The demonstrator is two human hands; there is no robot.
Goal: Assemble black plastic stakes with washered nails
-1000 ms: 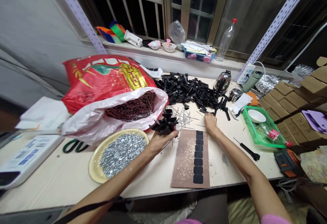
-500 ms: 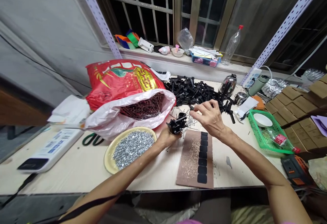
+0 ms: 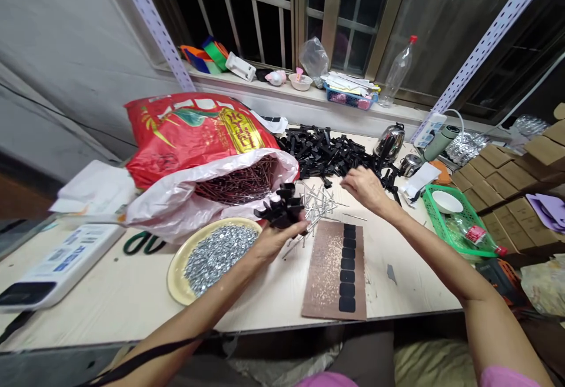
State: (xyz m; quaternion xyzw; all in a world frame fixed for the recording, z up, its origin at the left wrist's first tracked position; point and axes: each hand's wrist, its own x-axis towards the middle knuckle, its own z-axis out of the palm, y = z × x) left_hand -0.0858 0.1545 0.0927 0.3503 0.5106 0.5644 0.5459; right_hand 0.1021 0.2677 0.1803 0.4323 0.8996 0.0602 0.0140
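My left hand (image 3: 276,237) is wrapped round a bunch of black plastic parts (image 3: 282,207), raised above the table between the plate and the loose nails. My right hand (image 3: 366,190) hovers near the front edge of a heap of black plastic parts (image 3: 326,149), its fingers drawn together; whatever they may hold is hidden. Between the hands lies a scatter of silver nails (image 3: 320,202). Just below them is a brown board (image 3: 324,275) with a column of black rounded squares (image 3: 347,275) along its right side.
A red and white bag (image 3: 194,134) of dark reddish nails gapes toward me. A yellow plate (image 3: 176,281) carries small silver metal pieces. Scissors (image 3: 143,243) and a white device (image 3: 66,257) lie left. On the right stand a green basket (image 3: 430,210), a steel kettle (image 3: 391,142) and cardboard boxes (image 3: 512,181).
My left hand has moved left with the black parts, away from the nails. My right hand has shifted slightly right, away from the left one. The view has also shifted a little.
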